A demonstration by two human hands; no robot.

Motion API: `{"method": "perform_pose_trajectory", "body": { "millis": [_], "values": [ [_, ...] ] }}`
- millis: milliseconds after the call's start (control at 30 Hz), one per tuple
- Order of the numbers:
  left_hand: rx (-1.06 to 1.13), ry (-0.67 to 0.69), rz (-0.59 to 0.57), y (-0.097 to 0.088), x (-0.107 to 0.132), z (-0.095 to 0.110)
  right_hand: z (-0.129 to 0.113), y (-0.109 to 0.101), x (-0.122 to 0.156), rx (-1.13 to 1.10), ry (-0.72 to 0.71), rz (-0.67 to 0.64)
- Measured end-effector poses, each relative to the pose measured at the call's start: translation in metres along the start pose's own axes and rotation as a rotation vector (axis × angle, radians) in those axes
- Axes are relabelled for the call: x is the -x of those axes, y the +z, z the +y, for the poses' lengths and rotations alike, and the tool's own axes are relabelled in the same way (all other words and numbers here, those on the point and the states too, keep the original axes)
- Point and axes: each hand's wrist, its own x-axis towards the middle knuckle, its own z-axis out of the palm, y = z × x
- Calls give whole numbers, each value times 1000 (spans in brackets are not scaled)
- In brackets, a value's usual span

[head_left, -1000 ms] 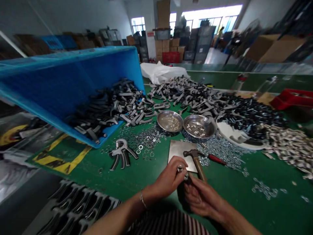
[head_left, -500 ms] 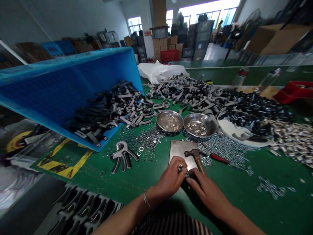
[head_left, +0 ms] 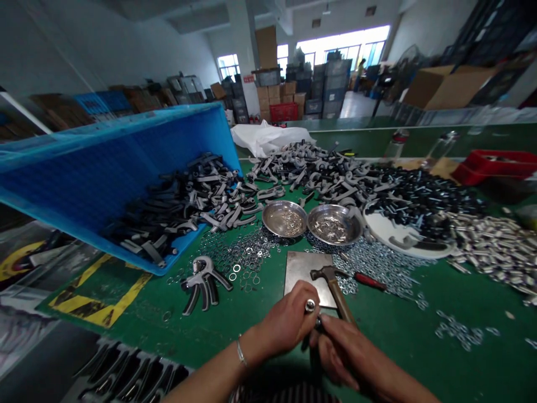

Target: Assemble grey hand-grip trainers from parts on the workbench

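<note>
My left hand point(head_left: 291, 316) is closed around a shiny metal piece point(head_left: 309, 305), whose round, hollow-looking end pokes out of the fist. Right against it, the fingers of my right hand point(head_left: 346, 350) pinch a small dark part point(head_left: 319, 322); most of it is hidden by the fingers. Just beyond both hands lies a square steel plate point(head_left: 300, 268), with a hammer point(head_left: 333, 282) resting across its right side. A grey and black hand grip point(head_left: 205, 282) with a spring sits on the green table to the left.
A tipped blue crate point(head_left: 168, 131) spills grey and black handles at the left. Two metal bowls point(head_left: 268, 226) of small parts stand behind the plate. A red-handled screwdriver point(head_left: 369, 281) lies among washers. Black knobs point(head_left: 419, 184) and metal sleeves point(head_left: 490, 246) are heaped at the right.
The camera view has tilted up, so the table things appear lower. My right hand has turned and its fingers are curled more, close against the left hand.
</note>
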Motion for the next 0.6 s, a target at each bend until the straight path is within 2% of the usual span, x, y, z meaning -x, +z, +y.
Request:
{"method": "perform_pose_trajectory", "body": {
  "millis": [100,167,200,267,333,400,500,600],
  "values": [
    [-123,-131,-34,-12,-21,-15,7,-23,1,643,-241,423],
    [-234,-164,-77,-18,-37,-28,18,-35,2,847,-228,573],
    [-285,-148,-124,-20,-46,-34,23,-40,2,857,-169,581],
    [-360,-86,-236,-19,-62,-45,32,-48,4,732,-59,519],
    [-409,-20,-336,-14,-76,-52,36,-57,8,536,-32,469],
    [-481,5,-403,-8,-88,-55,36,-68,17,406,-53,514],
    [-589,15,-437,-8,-108,-52,42,-83,47,336,-6,647],
    [-610,76,-358,-14,-140,-48,54,-83,87,254,69,672]
  ]
}}
